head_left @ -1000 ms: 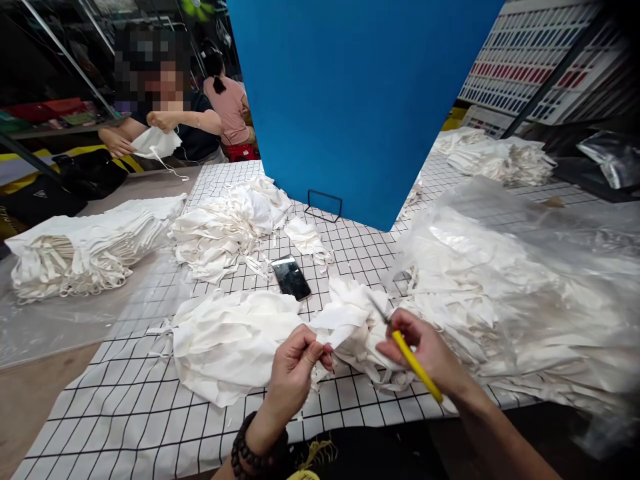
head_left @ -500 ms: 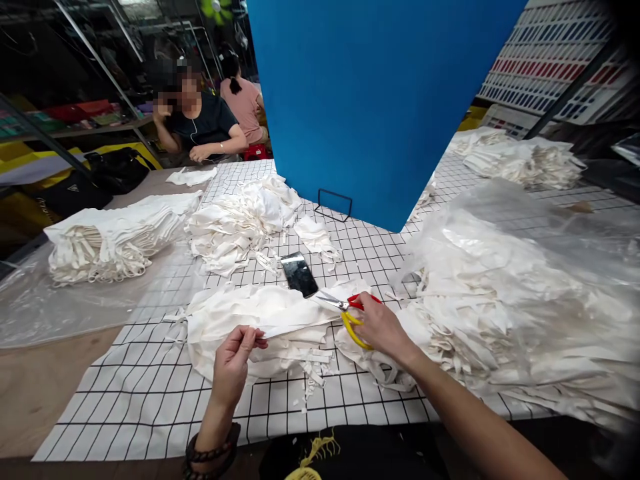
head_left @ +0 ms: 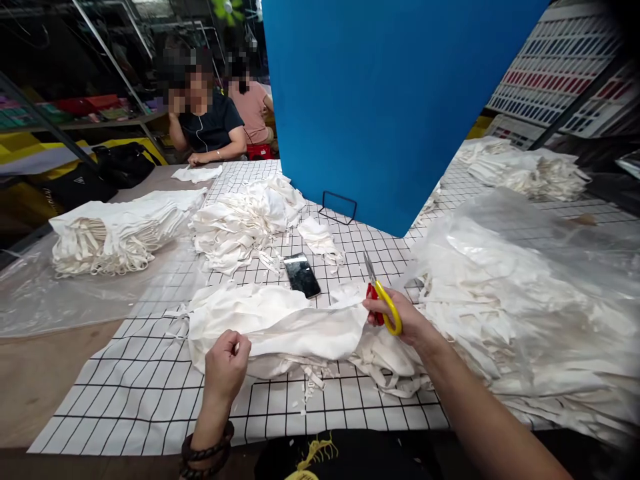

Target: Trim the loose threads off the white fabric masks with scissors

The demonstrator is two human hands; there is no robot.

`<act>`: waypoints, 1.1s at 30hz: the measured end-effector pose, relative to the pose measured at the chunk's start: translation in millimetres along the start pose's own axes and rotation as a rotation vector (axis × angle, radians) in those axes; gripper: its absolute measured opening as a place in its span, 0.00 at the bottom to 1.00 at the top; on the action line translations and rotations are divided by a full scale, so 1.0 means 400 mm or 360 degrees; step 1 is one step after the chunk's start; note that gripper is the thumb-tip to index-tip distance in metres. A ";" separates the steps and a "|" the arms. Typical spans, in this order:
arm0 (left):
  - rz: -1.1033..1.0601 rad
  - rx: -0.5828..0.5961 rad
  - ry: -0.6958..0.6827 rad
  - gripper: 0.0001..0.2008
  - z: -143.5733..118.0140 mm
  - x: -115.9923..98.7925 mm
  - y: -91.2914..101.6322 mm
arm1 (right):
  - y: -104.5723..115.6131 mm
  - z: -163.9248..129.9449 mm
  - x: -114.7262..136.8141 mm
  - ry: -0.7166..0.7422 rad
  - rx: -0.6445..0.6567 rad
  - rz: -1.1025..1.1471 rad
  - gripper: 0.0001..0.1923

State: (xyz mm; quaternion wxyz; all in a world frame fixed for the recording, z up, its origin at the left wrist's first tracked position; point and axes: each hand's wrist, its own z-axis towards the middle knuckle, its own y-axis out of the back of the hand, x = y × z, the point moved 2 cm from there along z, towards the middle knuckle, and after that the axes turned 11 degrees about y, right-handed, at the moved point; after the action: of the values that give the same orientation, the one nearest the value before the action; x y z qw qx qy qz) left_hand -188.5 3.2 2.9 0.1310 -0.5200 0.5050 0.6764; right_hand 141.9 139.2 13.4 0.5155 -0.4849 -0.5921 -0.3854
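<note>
the left hand pinches the near edge of a white cloth piece on the black-gridded table cover; the right hand is closed on the scissors, blades up. beyond lie a phone, cloth stacks, a blue board and two seated people.

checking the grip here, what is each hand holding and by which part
The right hand holds the scissors by their red and yellow handles, blades up. The left hand pinches the white cloth at its near edge.
</note>
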 end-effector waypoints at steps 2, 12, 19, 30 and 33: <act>0.0076 -0.0036 0.0004 0.15 -0.002 0.001 -0.006 | 0.007 -0.005 -0.029 -0.0011 -0.0098 0.0032 0.21; 0.0230 -0.0102 -0.0003 0.12 0.001 -0.005 -0.034 | 0.019 -0.001 -0.012 0.0205 -0.0222 -0.0043 0.20; 0.0428 -0.0695 -0.0100 0.20 -0.066 -0.071 -0.032 | -0.068 -0.084 -0.068 0.0013 0.0116 -0.0616 0.14; -0.1038 0.1124 0.0839 0.22 -0.238 -0.126 -0.315 | -0.110 -0.085 -0.051 0.0061 0.0172 -0.0352 0.17; -0.1124 0.0912 0.0696 0.20 -0.236 -0.145 -0.326 | -0.125 -0.120 -0.037 0.0042 0.0127 -0.0180 0.22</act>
State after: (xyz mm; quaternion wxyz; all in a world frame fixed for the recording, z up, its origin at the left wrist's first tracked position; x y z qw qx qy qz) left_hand -18.2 5.4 -15.0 0.3805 -0.7317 0.4793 0.3003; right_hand 104.7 79.1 9.5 0.5196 -0.4247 -0.6265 -0.3964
